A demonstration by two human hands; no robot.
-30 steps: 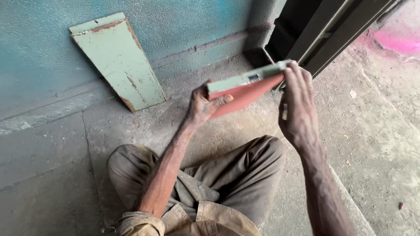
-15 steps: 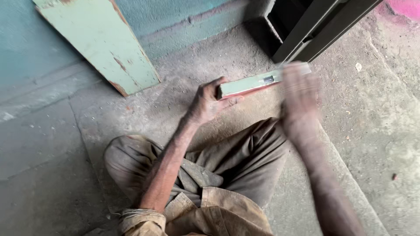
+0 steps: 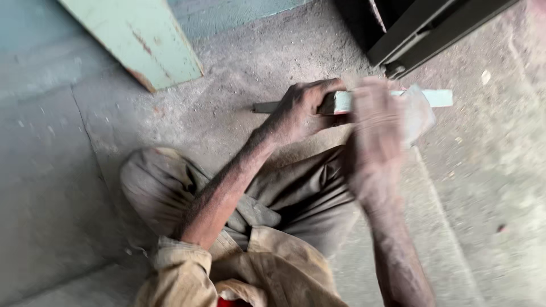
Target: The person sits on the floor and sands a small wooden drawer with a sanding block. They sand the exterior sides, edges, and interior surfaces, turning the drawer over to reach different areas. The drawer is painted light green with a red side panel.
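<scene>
From the head view, the person sits on the concrete floor (image 3: 239, 113) with legs folded, and the left hand (image 3: 301, 111) is clamped around a narrow pale green board (image 3: 438, 98), held edge-up and level above the knees, its dark left end poking out past the knuckles. The right hand (image 3: 378, 131) is blurred; it presses a crumpled pale sheet (image 3: 418, 116) flat against the board's near face, though whether its fingers are curled or spread I cannot tell. A second, wider green board (image 3: 142, 40) leans against the blue-green wall (image 3: 34, 68) at the floor's far edge. A dark metal frame (image 3: 421, 28) stands at the far right.
</scene>
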